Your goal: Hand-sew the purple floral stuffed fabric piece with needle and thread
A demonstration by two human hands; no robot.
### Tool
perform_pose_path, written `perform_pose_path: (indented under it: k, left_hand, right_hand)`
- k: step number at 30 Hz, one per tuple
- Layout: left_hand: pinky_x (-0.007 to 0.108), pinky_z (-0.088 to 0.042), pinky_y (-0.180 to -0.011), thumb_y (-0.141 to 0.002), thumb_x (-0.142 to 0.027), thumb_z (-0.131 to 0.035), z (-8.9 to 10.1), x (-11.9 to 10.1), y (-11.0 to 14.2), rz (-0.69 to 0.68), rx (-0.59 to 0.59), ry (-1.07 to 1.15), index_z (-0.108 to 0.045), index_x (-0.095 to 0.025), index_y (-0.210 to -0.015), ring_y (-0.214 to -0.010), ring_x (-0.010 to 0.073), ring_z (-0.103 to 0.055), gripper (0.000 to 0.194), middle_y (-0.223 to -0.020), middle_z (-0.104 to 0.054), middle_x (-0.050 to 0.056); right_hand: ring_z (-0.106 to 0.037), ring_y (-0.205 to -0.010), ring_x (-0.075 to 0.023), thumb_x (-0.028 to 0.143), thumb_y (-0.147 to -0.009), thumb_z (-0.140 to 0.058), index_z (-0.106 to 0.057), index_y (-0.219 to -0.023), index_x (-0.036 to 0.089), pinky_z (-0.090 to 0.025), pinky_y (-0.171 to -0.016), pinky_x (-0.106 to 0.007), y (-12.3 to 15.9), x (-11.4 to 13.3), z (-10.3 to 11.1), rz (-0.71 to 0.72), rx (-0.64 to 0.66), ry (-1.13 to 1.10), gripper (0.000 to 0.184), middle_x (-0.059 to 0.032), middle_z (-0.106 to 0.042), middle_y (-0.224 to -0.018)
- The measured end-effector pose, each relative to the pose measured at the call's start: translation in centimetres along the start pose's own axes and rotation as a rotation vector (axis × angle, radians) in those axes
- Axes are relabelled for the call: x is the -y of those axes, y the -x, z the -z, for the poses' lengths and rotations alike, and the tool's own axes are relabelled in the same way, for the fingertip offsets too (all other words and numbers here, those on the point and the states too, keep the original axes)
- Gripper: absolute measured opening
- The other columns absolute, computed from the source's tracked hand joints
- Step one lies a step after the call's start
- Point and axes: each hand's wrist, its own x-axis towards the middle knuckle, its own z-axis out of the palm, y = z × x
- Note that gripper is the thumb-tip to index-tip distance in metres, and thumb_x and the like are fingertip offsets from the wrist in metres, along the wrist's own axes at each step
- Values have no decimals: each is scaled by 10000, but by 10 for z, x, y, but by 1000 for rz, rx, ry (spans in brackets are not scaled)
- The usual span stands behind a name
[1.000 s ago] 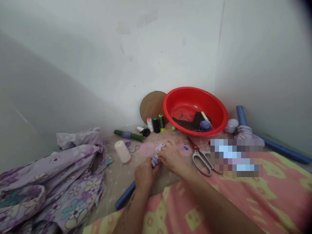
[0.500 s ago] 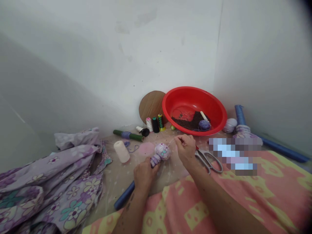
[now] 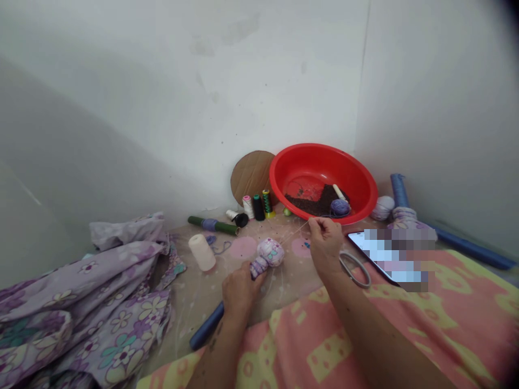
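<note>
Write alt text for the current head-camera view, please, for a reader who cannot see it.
A person's left hand grips a blue rod just below the floral cloth ball at its end, while the right hand holds a thin thread stretched from the ball. Beyond are thread spools and a red basin; floral fabric lies at the left.

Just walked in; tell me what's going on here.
A person's left hand grips a blue stick just below the flower-print cloth ball at its end. The right hand pinches a thread running from the ball, out to the right. Beyond the hands stands a red basin.
</note>
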Motion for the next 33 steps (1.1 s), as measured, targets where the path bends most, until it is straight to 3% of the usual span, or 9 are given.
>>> perform_pose_path:
  k: [7,14,21,24,28,33]
  left_hand:
    - [260,-333,-577,-717,-609,-281,-5,3,-1,-26,-41,17,-489,-244,-1009,-731,194,-554,512,-788,-608,50]
    - [266,-337,-584,-710,-607,-299,-4,3,-1,-20,-27,31,-491,-249,-1016,-750,197,-554,508,-808,-610,50]
    - [266,-338,-599,-718,-596,-301,0,1,0,7,-16,43,-496,-252,-1031,-773,200,-555,505,-829,-614,58]
    - [273,-337,-602,-716,-590,-312,2,0,1,33,-28,44,-493,-259,-1037,-770,205,-555,495,-833,-614,63]
    - [277,-336,-595,-712,-589,-320,2,1,0,67,-35,47,-503,-259,-1020,-755,211,-559,487,-819,-618,69]
    - [278,-343,-595,-727,-583,-288,1,4,-2,25,-45,51,-510,-263,-1004,-747,209,-563,478,-811,-619,64]
  right_hand:
    - [-412,-657,-147,345,-749,-442,-522,-609,171,-303,-630,-258,-1,-3,0,1,-23,4,237,-6,-502,-581]
    - [-427,-610,-151,404,-741,-402,-547,-612,162,-313,-605,-272,-1,-13,-4,-88,2,-44,311,-5,-495,-539]
    - [-486,-704,-161,338,-761,-367,-517,-953,150,-360,-648,-287,3,-9,-8,-126,-26,-109,308,-57,-569,-800]
    - [-505,-736,-163,303,-771,-351,-542,-904,154,-381,-678,-291,16,2,-12,-63,139,-162,276,-62,-581,-818]
    - [-540,-769,-150,260,-763,-385,-603,-842,205,-395,-699,-266,44,14,-18,45,518,-203,238,-33,-626,-835]
    - [-561,-668,-135,274,-762,-416,-638,-765,253,-375,-575,-225,67,17,-24,115,869,-7,223,10,-647,-726]
